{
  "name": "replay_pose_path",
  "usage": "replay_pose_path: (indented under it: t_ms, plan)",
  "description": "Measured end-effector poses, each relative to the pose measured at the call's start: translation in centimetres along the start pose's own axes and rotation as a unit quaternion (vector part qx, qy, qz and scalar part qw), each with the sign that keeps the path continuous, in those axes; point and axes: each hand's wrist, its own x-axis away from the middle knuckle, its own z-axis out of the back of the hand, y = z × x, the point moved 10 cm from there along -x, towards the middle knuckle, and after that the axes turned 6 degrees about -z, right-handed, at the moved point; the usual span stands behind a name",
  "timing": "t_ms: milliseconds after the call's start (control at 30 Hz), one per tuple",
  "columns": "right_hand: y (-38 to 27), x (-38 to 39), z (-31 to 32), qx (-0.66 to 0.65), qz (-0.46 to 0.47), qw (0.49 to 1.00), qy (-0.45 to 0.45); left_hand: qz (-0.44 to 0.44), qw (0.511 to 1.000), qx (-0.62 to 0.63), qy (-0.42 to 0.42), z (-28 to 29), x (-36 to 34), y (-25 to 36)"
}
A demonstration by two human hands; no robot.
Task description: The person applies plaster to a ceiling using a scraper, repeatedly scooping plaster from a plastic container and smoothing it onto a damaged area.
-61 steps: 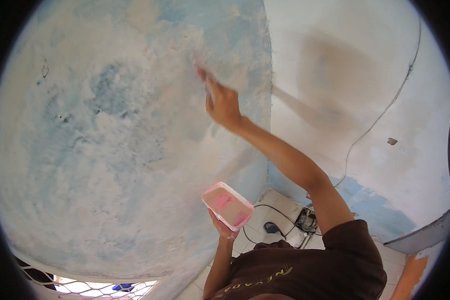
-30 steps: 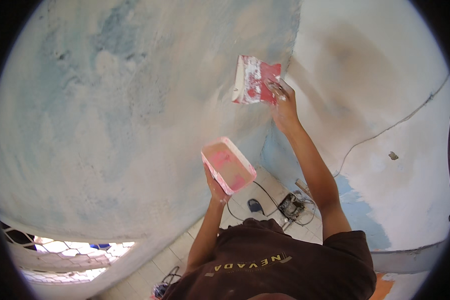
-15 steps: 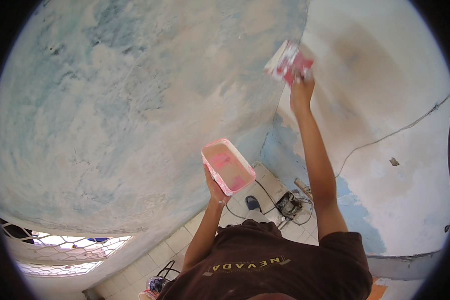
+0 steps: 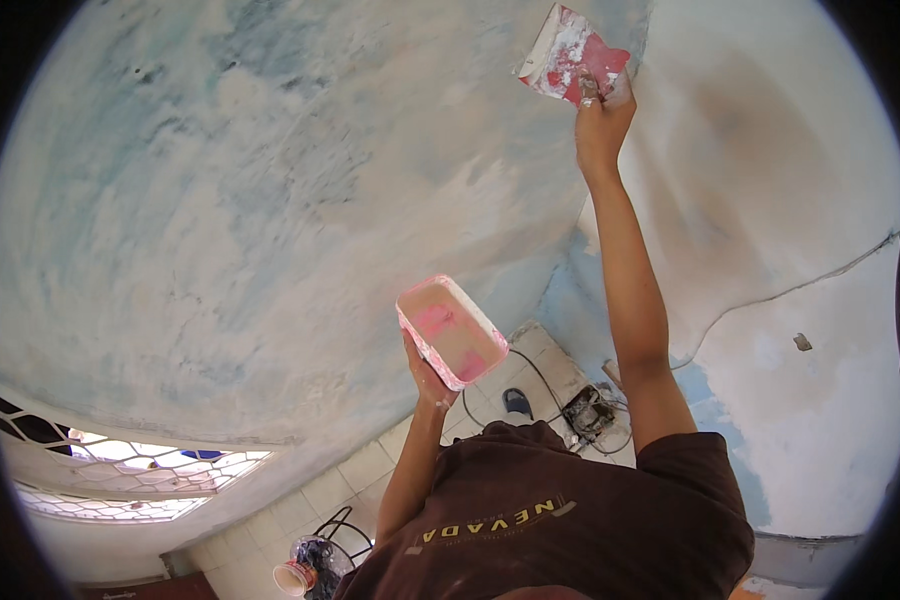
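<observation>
My right hand (image 4: 606, 112), arm stretched far out, grips a wide putty knife (image 4: 576, 58) with a red, white-smeared body. Its blade lies at or close to the blotchy blue-white wall (image 4: 270, 200), near the corner; whether it touches I cannot tell. In front of my body, my left hand (image 4: 430, 378) holds a rectangular plastic tub (image 4: 452, 332) from beneath and its near left side. Pink and pale paste smears the tub's rim and inside.
A second wall (image 4: 770, 200) meets the first at right, with a cable (image 4: 760, 300) hanging across it. On the tiled floor (image 4: 330, 490) lie a dirty box-like device (image 4: 590, 412) with cords, and a bucket-like container (image 4: 295, 577). A metal-grilled opening (image 4: 140, 470) is at lower left.
My right hand has moved up and slightly left along the wall with the putty knife. The tub stays nearly in place in my left hand, and the view has shifted a little.
</observation>
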Motion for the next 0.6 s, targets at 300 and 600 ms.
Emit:
replay_pose_path:
  t_ms: [300, 600]
  plan:
    - [-0.4, 0.0, -0.8, -0.005, 0.01, 0.999, -0.039, 0.022, 0.999, 0.029, -0.021, 0.1, -1.3, -1.3]
    - [2.5, 1.7, 1.8, -0.144, -0.112, 0.98, -0.078, 0.03, 0.998, 0.033, -0.037, -2.8, -2.4, -2.4]
